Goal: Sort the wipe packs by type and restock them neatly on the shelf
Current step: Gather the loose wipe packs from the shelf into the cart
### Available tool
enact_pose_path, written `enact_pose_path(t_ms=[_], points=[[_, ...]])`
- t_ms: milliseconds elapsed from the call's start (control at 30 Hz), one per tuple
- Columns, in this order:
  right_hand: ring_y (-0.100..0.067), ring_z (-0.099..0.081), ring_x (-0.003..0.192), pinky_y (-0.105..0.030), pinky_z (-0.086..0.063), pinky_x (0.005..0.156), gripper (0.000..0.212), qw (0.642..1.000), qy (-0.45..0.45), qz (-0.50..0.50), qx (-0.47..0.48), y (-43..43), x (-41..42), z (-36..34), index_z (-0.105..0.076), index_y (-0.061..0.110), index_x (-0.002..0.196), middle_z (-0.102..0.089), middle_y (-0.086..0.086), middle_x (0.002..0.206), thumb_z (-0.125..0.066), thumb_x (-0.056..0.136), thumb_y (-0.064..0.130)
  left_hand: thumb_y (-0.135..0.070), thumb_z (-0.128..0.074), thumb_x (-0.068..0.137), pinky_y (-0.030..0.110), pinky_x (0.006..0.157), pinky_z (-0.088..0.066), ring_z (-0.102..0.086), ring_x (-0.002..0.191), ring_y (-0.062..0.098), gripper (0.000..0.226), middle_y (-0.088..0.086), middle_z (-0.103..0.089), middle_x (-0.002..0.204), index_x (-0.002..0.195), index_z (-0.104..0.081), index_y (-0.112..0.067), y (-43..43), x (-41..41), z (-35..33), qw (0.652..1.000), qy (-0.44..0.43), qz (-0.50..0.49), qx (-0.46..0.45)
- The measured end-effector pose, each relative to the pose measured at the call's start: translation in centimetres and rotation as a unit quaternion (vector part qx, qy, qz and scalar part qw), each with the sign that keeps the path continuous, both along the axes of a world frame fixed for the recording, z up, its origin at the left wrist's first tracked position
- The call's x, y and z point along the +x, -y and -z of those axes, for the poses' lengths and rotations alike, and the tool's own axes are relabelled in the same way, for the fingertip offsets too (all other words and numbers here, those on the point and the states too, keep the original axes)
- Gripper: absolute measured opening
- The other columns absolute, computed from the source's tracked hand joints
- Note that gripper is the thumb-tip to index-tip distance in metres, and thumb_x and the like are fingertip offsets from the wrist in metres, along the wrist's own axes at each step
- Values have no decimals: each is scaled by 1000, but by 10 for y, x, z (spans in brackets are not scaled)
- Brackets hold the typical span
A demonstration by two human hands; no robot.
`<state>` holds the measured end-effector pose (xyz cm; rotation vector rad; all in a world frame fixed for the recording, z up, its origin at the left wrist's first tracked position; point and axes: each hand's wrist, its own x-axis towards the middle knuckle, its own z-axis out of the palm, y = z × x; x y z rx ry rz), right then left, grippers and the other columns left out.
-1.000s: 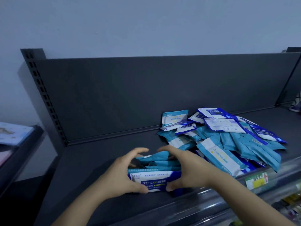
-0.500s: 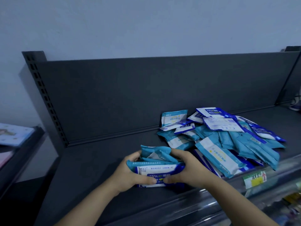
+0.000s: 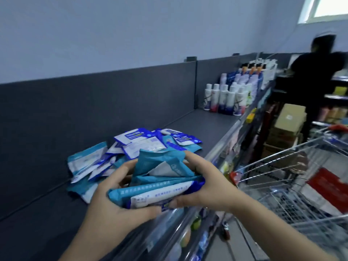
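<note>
Left fingers (image 3: 120, 171) are curling over the far left end of the bundle, with the thumb pressing along its near lower edge. Right fingers (image 3: 194, 160) are wrapping the right end the same way. So the left hand (image 3: 113, 202) and right hand (image 3: 209, 187) are clasping one bundle of wipe packs (image 3: 160, 187) between them, just above the front lip of the shelf (image 3: 205, 125).

The bundle's long axis is running about 9 to 3 o'clock, with the right end riding a little higher. The packs are soft, flat sachets. Teal ones are bunching and creasing on top, and a white-faced pack with a dark blue border and printed text is facing the camera at the front. Judging by colour, the types look mixed in the grasp.

The loose pile (image 3: 137, 146) is lying on the shelf at 11 to 12 o'clock from the fingers, just beyond the bundle. The left hand is the nearer one to it. Teal and blue-white packs are overlapping at all angles there.

Bare shelf is showing at 1 o'clock, between the pile and the bottles (image 3: 226, 97). A shopping cart (image 3: 282, 166) is standing at 3 o'clock. The next move likely calls for setting the bundle down along that same axis, and the slippery film may let packs slide.
</note>
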<state>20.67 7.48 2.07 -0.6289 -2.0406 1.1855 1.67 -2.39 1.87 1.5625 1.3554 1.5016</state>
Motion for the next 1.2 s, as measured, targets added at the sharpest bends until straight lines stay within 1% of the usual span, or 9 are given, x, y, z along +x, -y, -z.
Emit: enact_pose_path(t_ms=[133,333,633,733,800,867,967,1033,1200], points=[[-13,-67,103,-27,-55,79,73,993,19,98,-66,-27,107,14,-53,21,124,-68,5,113,-82,64,-8,8,-86,42,21,68,-56,-72,89,14,83,-2,-74,100,116,-62,-24,-67,97,19,992,52,105,-46],[-15,-70,95,-29,-57,71,76,955,32,233,-181,-76,278,64,-56,28,119,-70,1,109,-82,60,-12,27,-80,42,25,70,-56,-68,102,13,103,-5,-67,117,126,-52,-26,-184,259,81,949,116,245,-161],[-10,-70,86,-31,-59,72,82,913,89,272,-289,-246,502,178,-49,41,110,-63,5,110,-82,58,-13,8,-93,36,33,86,-56,-62,112,12,109,-3,-57,125,128,-50,-34,-355,484,223,936,114,205,-264],[-6,-64,84,-20,-56,67,77,900,119,250,-337,-302,542,225,-46,31,120,-56,1,115,-81,65,-9,15,-89,40,20,78,-55,-63,103,10,103,-3,-57,120,126,-48,-23,-402,529,265,925,99,190,-314],[-18,-63,96,-30,-58,76,84,885,144,244,-370,-334,555,263,-43,19,133,-54,-7,123,-84,62,-2,23,-83,43,14,68,-53,-60,94,4,102,-5,-56,112,128,-45,-19,-423,548,289,913,88,170,-361],[-25,-63,102,-41,-58,82,96,873,171,233,-393,-358,563,297,-41,16,137,-55,-10,127,-88,53,10,21,-84,43,20,72,-56,-62,95,12,108,0,-56,118,135,-43,-16,-440,559,311,900,71,151,-402],[-21,-60,105,-33,-59,77,89,856,218,212,-417,-386,570,332,-35,15,140,-52,-8,131,-82,65,5,17,-85,45,37,73,-59,-66,94,19,111,-9,-55,110,139,-40,-20,-460,570,342,874,31,140,-464],[-22,-52,117,-39,-55,89,92,853,258,223,-394,-395,572,353,-28,16,145,-43,-9,141,-79,70,3,11,-88,45,36,73,-59,-65,97,16,120,-5,-55,121,145,-31,-22,-469,573,365,865,-7,127,-486],[-31,-17,145,-48,-31,111,111,795,534,220,-183,-402,580,387,1,28,153,-8,-4,160,-77,75,38,-39,-92,50,47,106,-40,-38,136,25,141,2,-31,154,151,5,-31,-479,579,392,847,-289,96,-436]])
